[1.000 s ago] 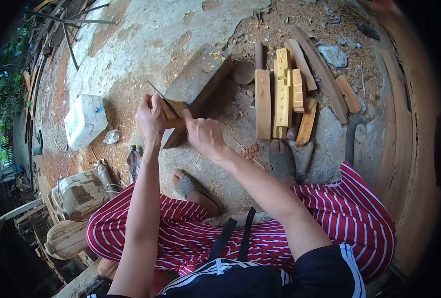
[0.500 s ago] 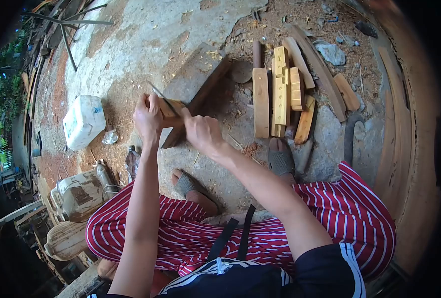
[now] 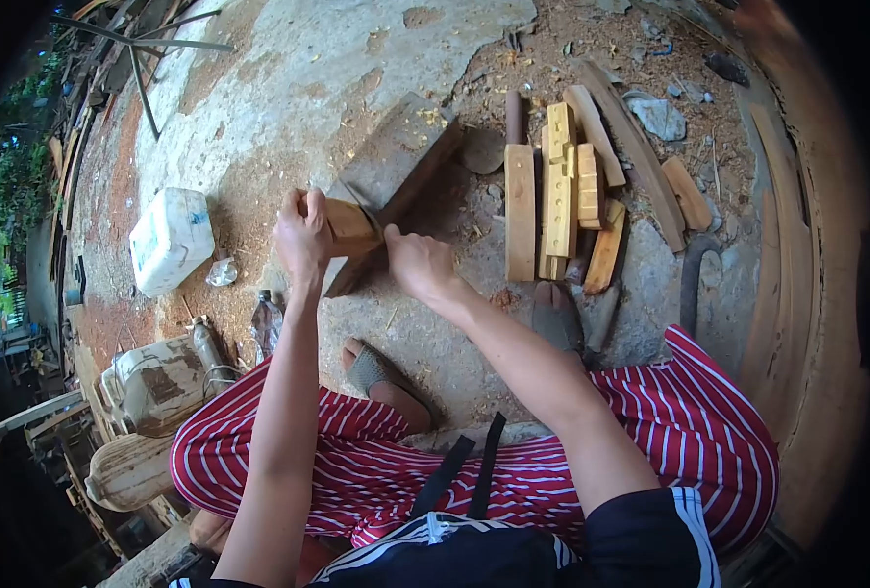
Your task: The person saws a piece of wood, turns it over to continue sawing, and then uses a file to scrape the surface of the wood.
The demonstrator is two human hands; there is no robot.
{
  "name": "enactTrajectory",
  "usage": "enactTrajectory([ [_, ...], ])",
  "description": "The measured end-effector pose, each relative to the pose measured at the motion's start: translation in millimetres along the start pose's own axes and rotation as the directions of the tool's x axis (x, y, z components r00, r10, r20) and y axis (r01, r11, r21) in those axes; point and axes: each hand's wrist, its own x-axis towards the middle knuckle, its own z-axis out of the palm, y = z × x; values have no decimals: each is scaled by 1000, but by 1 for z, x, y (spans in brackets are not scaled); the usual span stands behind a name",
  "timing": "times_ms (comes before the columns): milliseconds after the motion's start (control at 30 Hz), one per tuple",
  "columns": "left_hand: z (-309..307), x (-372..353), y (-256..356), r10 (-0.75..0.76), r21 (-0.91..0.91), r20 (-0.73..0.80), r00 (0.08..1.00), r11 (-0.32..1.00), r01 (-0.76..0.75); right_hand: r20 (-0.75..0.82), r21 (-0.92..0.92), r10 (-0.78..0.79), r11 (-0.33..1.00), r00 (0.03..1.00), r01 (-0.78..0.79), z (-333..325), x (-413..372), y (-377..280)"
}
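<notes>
The left hand point(image 3: 302, 233) grips a yellow wood piece point(image 3: 350, 225) at the near end of a big wood block point(image 3: 396, 152). The right hand point(image 3: 423, 265) holds a thin-bladed tool point(image 3: 363, 206) (its handle hides in the fist).

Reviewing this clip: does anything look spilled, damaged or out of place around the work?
Mostly litter and wear. Yellowish chips lie scattered on the wooden block, and crumpled clear plastic sits loose near the white jug, looking like stray rubbish. The concrete floor is patchy, its surface apparently worn in spots.
</notes>
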Motion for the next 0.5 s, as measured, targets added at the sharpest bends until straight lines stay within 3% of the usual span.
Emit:
enactTrajectory([
  [67, -6, 0, 11, -114, -3, 79, 990, 993, 114, -2, 16, 6, 1000, 1000, -6, -8, -8, -10],
  [133, -12, 1, 5, -105, 23, 63, 992, 994, 104, 59, 14, -31, 999, 998, 30, -18, -17, -27],
  [200, -14, 0, -12, -9, -92, 32, 999, 996, 12, 50, 25, -40, 999, 998, 39, -8, -6, -20],
  [267, -11, -3, -22, -22, -182, -29, 999, 983, 16, -1, 40, -41, 998, 999, 41, -5, 6, -8],
  [400, -18, -17, -35, 48, -306, -64, 997, 950, -65, 58, -104, -113, 988, 992, 118, -24, -12, -35],
  [500, -20, -27, -46, -74, -293, -101, 992, 955, 41, 52, -130, -129, 982, 990, 135, -16, -14, -40],
])
